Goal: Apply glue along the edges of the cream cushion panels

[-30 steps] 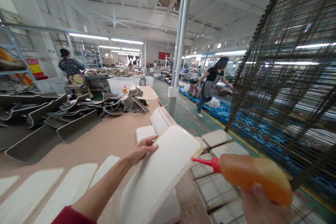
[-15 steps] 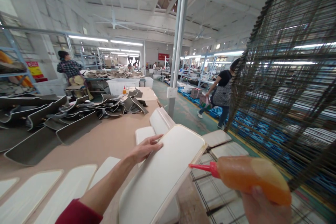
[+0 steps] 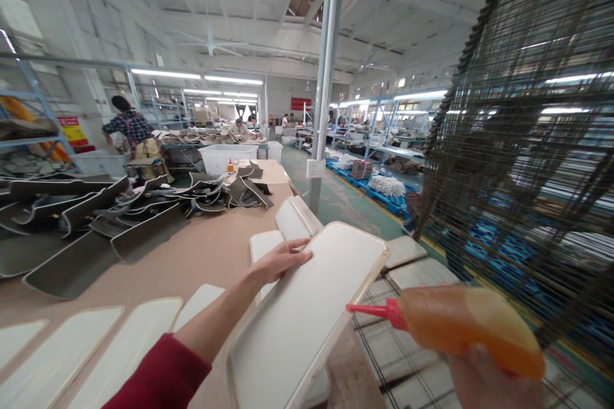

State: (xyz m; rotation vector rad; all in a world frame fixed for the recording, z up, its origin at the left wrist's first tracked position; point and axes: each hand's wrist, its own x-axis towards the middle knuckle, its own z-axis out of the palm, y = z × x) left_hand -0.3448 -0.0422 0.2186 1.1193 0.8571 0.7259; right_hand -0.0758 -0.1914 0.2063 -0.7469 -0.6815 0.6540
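Observation:
My left hand (image 3: 281, 260) grips the left edge of a white padded panel (image 3: 307, 307), which is lifted and tilted over the table's right edge. In my right hand (image 3: 494, 380) I hold an orange squeeze bottle (image 3: 460, 326) on its side. Its red nozzle (image 3: 371, 311) points left at the panel's right rim, almost touching it. Only the top of the right hand shows at the lower edge.
More white panels (image 3: 129, 345) lie in a row on the tan table (image 3: 192, 255), dark grey panels (image 3: 86, 217) are piled at its far left. A wire rack (image 3: 522, 140) hangs at the right over a wire shelf (image 3: 412, 345). A person (image 3: 132, 137) works far left beside a white bin (image 3: 225, 156).
The lifted panel and my left hand have shifted slightly right and up. The person walking in the aisle at the right has passed out of sight behind the wire rack.

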